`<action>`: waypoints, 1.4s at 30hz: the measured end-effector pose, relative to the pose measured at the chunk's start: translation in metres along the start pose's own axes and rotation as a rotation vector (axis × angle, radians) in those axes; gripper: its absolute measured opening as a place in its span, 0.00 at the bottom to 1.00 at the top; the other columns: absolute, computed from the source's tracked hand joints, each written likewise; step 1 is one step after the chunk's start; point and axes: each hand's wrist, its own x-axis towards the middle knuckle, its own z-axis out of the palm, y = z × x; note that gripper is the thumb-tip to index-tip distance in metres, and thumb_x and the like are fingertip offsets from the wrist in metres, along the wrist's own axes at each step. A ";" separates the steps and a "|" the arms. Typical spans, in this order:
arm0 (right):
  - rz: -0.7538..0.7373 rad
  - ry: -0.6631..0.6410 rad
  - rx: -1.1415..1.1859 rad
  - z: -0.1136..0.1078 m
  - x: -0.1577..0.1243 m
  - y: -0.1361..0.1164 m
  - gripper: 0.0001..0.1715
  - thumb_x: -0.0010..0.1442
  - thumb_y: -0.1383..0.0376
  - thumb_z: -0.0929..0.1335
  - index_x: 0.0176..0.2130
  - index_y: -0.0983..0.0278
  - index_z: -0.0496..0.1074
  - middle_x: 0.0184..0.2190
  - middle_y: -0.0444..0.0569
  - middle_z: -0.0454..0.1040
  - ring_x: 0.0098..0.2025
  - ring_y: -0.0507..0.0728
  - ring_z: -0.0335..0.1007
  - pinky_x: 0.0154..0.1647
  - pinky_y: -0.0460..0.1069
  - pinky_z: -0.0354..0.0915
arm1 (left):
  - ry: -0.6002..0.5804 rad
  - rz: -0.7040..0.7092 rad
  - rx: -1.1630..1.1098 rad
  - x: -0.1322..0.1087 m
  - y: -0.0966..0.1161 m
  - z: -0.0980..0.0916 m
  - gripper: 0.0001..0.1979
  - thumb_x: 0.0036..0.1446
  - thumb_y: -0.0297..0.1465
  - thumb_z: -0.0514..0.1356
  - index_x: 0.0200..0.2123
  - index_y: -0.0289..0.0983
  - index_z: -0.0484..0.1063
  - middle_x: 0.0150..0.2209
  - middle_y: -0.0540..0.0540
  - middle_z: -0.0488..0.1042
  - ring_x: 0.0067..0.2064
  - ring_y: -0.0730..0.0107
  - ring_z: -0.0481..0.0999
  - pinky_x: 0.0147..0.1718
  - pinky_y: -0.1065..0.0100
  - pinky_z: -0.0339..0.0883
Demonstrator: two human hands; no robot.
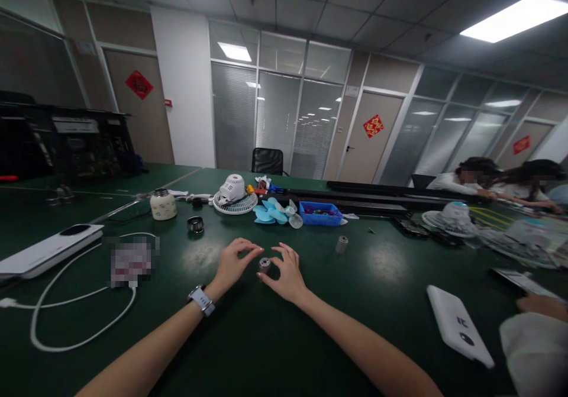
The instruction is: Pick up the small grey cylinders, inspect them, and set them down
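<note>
A small metal cylinder (265,264), which looks like a motor with a round opening in its top, stands upright on the green table in front of me. My right hand (287,273) curls around its right side, thumb at the front and fingertips close behind. Left of the cylinder is my left hand (235,264), fingers bent and thumb apart from them, holding nothing. A watch (202,300) is on my left wrist. A second metal cylinder (341,244) stands farther off to the right.
Behind my hands are a white fan part (234,199), blue fan blades (270,211) and a blue tray (320,222). A jar (163,205) and a black ring (195,225) stand left. A white device (459,323) lies right, near another person's sleeve (532,349).
</note>
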 end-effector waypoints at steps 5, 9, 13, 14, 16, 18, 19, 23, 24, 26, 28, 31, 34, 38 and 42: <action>0.072 0.067 -0.010 0.000 -0.001 0.002 0.19 0.53 0.53 0.70 0.40 0.62 0.74 0.53 0.53 0.67 0.62 0.63 0.53 0.61 0.60 0.52 | -0.173 -0.156 0.095 0.000 -0.024 -0.013 0.20 0.53 0.48 0.59 0.35 0.39 0.80 0.32 0.46 0.74 0.33 0.66 0.71 0.34 0.66 0.64; 0.105 0.086 0.002 0.001 0.000 0.005 0.18 0.52 0.55 0.71 0.39 0.63 0.72 0.51 0.54 0.68 0.60 0.63 0.55 0.60 0.59 0.53 | -0.330 -0.134 0.175 -0.003 -0.036 -0.006 0.21 0.52 0.50 0.59 0.34 0.40 0.81 0.33 0.45 0.74 0.35 0.65 0.71 0.35 0.66 0.63; 0.108 0.076 0.021 0.001 0.001 0.006 0.17 0.52 0.56 0.71 0.39 0.63 0.72 0.50 0.53 0.68 0.59 0.62 0.56 0.59 0.57 0.55 | -0.400 -0.113 0.248 -0.003 -0.038 0.000 0.20 0.52 0.50 0.59 0.34 0.43 0.81 0.34 0.45 0.75 0.38 0.63 0.71 0.35 0.66 0.61; 0.106 0.073 0.022 0.001 0.001 0.006 0.16 0.53 0.56 0.70 0.39 0.63 0.72 0.50 0.53 0.69 0.59 0.62 0.56 0.58 0.57 0.55 | -0.408 -0.113 0.257 -0.003 -0.038 0.001 0.19 0.53 0.50 0.58 0.35 0.43 0.81 0.35 0.45 0.75 0.38 0.63 0.71 0.35 0.67 0.61; 0.100 0.070 0.021 0.001 0.000 0.007 0.17 0.53 0.55 0.70 0.39 0.63 0.71 0.50 0.52 0.69 0.58 0.62 0.57 0.57 0.57 0.55 | -0.419 -0.107 0.270 -0.002 -0.037 0.000 0.19 0.53 0.50 0.58 0.36 0.44 0.81 0.35 0.46 0.75 0.39 0.63 0.71 0.36 0.67 0.61; 0.097 0.068 0.019 0.001 0.001 0.007 0.17 0.53 0.55 0.70 0.40 0.63 0.71 0.48 0.52 0.69 0.55 0.62 0.59 0.56 0.56 0.56 | -0.422 -0.103 0.276 -0.002 -0.035 -0.001 0.20 0.54 0.50 0.57 0.36 0.44 0.81 0.36 0.46 0.76 0.39 0.63 0.72 0.37 0.67 0.60; 0.100 0.066 0.019 0.001 0.001 0.007 0.17 0.53 0.56 0.70 0.40 0.63 0.70 0.47 0.52 0.70 0.54 0.61 0.61 0.54 0.56 0.57 | -0.423 -0.104 0.275 -0.001 -0.035 -0.001 0.20 0.54 0.50 0.56 0.36 0.43 0.81 0.36 0.45 0.76 0.39 0.63 0.72 0.37 0.67 0.61; 0.125 0.029 0.043 0.000 0.002 0.007 0.17 0.53 0.56 0.70 0.40 0.62 0.70 0.43 0.50 0.71 0.48 0.59 0.64 0.52 0.55 0.58 | -0.409 -0.148 0.250 0.000 -0.032 -0.001 0.26 0.60 0.50 0.48 0.37 0.40 0.80 0.35 0.44 0.76 0.38 0.63 0.73 0.38 0.65 0.61; 0.133 0.011 0.058 0.000 0.002 0.007 0.17 0.53 0.56 0.71 0.40 0.62 0.70 0.42 0.49 0.71 0.47 0.59 0.65 0.51 0.55 0.58 | -0.398 -0.161 0.244 0.000 -0.031 -0.001 0.28 0.61 0.50 0.46 0.38 0.40 0.80 0.35 0.44 0.76 0.38 0.62 0.73 0.38 0.65 0.62; 0.156 -0.029 0.093 -0.002 0.003 0.007 0.17 0.52 0.55 0.71 0.39 0.62 0.70 0.41 0.48 0.72 0.46 0.59 0.66 0.50 0.55 0.59 | -0.371 -0.179 0.228 0.000 -0.029 -0.002 0.29 0.62 0.50 0.43 0.40 0.40 0.79 0.36 0.44 0.77 0.39 0.61 0.73 0.40 0.63 0.62; 0.183 -0.063 0.128 -0.005 0.003 0.007 0.18 0.52 0.54 0.72 0.39 0.61 0.70 0.41 0.48 0.72 0.46 0.59 0.66 0.48 0.54 0.60 | -0.348 -0.189 0.205 0.000 -0.027 -0.002 0.29 0.62 0.50 0.43 0.41 0.39 0.79 0.37 0.43 0.77 0.40 0.60 0.74 0.41 0.62 0.63; 0.211 -0.095 0.157 -0.008 0.004 0.008 0.19 0.51 0.54 0.72 0.40 0.61 0.71 0.41 0.48 0.72 0.46 0.59 0.66 0.47 0.54 0.61 | -0.325 -0.213 0.178 0.000 -0.026 -0.002 0.29 0.61 0.50 0.44 0.41 0.39 0.78 0.36 0.44 0.78 0.40 0.59 0.75 0.41 0.62 0.64; 0.219 -0.115 0.176 -0.007 0.004 0.011 0.20 0.50 0.53 0.73 0.40 0.61 0.72 0.41 0.48 0.72 0.46 0.59 0.66 0.47 0.54 0.61 | -0.323 -0.234 0.172 -0.001 -0.025 -0.002 0.28 0.61 0.50 0.44 0.41 0.39 0.78 0.36 0.44 0.78 0.40 0.59 0.75 0.40 0.62 0.64; 0.206 -0.091 0.181 -0.001 0.004 0.014 0.20 0.50 0.54 0.73 0.40 0.62 0.71 0.40 0.48 0.73 0.46 0.59 0.66 0.47 0.53 0.61 | -0.311 -0.239 0.170 -0.001 -0.025 -0.002 0.29 0.61 0.50 0.44 0.41 0.39 0.78 0.36 0.44 0.78 0.40 0.59 0.75 0.41 0.62 0.64; 0.198 -0.082 0.172 0.000 0.004 0.015 0.20 0.49 0.55 0.73 0.39 0.62 0.72 0.40 0.48 0.73 0.45 0.59 0.66 0.47 0.53 0.61 | -0.310 -0.245 0.165 -0.001 -0.026 -0.002 0.29 0.61 0.50 0.44 0.41 0.39 0.77 0.35 0.45 0.78 0.39 0.59 0.75 0.40 0.61 0.64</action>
